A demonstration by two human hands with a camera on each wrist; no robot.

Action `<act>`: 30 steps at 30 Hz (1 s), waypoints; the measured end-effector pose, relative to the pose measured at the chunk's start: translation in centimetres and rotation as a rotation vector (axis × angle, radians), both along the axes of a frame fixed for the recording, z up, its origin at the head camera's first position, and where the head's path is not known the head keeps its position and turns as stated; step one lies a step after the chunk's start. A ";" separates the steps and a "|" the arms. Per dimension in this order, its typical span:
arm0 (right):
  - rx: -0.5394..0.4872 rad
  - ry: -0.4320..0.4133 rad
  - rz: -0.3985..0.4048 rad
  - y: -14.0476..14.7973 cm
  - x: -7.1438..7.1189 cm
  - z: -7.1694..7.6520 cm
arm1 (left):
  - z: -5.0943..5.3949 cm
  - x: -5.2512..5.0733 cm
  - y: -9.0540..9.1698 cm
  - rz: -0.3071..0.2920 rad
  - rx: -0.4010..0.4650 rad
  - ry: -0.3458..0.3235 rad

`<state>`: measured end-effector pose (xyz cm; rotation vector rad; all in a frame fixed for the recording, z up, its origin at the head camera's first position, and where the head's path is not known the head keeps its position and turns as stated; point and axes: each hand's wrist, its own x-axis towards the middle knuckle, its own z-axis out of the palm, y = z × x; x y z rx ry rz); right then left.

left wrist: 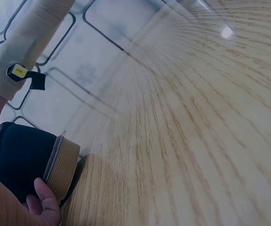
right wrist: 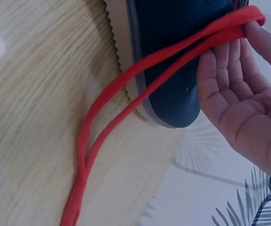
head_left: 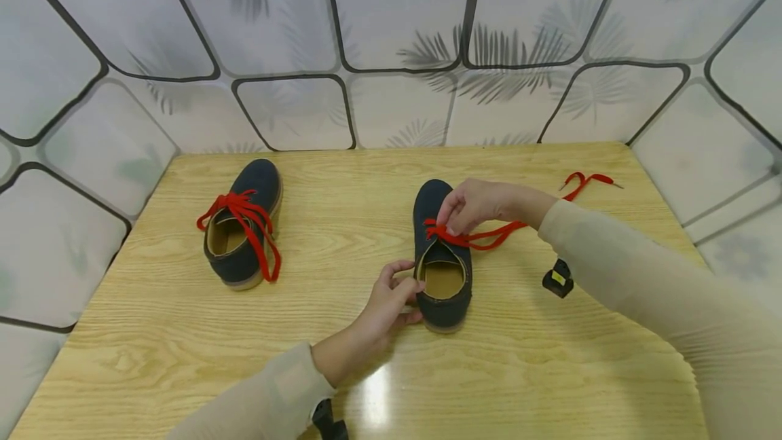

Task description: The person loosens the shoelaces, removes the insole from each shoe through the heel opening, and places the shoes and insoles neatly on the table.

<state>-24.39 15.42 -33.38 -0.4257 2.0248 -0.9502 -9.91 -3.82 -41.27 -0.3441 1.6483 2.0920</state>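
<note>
A navy shoe (head_left: 444, 308) with a tan lining stands upright on the table, toe pointing away. My right hand (head_left: 473, 206) pinches its red shoelace (head_left: 504, 230) between thumb and fingers, over the front of the opening. In the right wrist view two strands of the shoelace (right wrist: 104, 96) run from the fingertips past the shoe's side. My left hand (head_left: 386, 301) holds the shoe's left side near the heel, thumb at the opening's rim. The left wrist view has its fingers (left wrist: 45, 197) against the ribbed sole (left wrist: 65, 167); the grip is partly hidden.
A second navy shoe (head_left: 259, 185), with red laces tied in a bow (head_left: 235, 202), stands on the left of the wooden table (head_left: 330, 223). The held lace's loose ends lie at the far right, partly behind the right forearm. A patterned curtain (head_left: 403, 111) borders the table.
</note>
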 end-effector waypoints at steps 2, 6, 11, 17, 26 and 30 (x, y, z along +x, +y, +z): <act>0.006 0.012 0.022 0.0 0.0 0.1 | 0.1 0.0 0.0 0.000 0.001 -0.002; 0.038 0.030 0.034 0.0 -0.1 0.7 | 0.2 0.0 0.0 0.000 0.009 -0.001; 0.111 0.024 0.017 -0.1 0.0 1.6 | 0.2 -0.2 0.0 -0.003 0.012 0.006; 0.140 -0.029 0.081 0.3 -0.3 1.8 | 0.2 -0.3 0.0 -0.007 0.007 0.011; -0.077 -0.174 0.041 1.8 -1.0 0.1 | -0.1 -0.1 0.0 -0.002 -0.023 -0.007; -0.143 -0.181 0.068 2.6 -1.3 -0.2 | -0.2 -0.1 -0.1 -0.008 -0.011 -0.002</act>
